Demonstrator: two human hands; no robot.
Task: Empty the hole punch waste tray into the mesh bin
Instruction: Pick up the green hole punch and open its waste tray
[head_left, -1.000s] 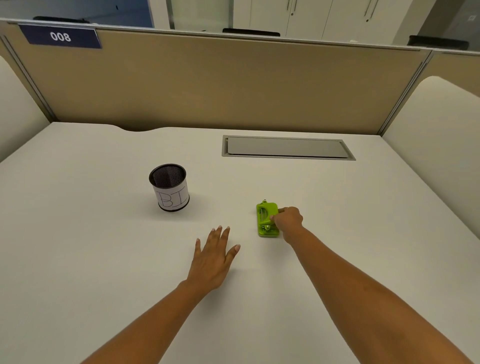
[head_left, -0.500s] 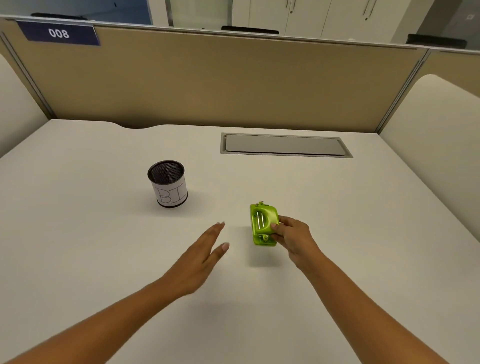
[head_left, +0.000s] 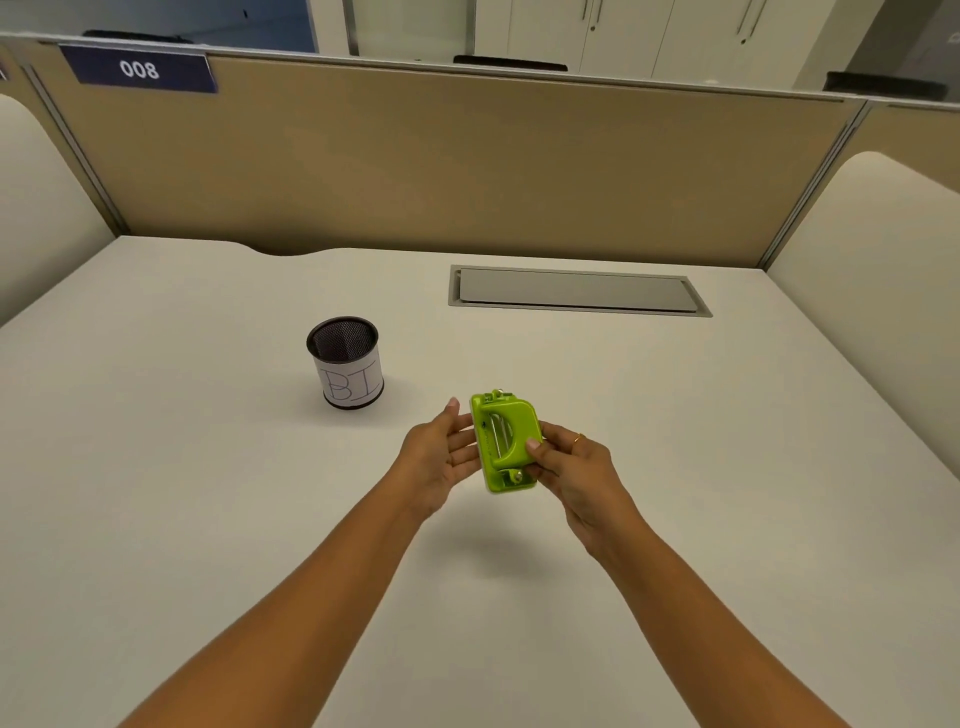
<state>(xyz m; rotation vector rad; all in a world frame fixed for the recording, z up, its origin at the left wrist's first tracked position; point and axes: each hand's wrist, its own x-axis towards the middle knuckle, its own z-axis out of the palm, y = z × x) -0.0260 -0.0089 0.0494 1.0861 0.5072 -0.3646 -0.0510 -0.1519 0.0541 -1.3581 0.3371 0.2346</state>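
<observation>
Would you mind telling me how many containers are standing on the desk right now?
1: a black mesh bin with a paper label, standing upright on the desk, to the left of and beyond the green hole punch held in the right hand.

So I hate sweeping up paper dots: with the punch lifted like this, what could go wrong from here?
Two risks. The green hole punch is held above bare desk, well short of the mesh bin; opening its tray here would likely scatter the waste. Also, only the right hand pinches it, the left hand open beside it, so it might slip.
</observation>
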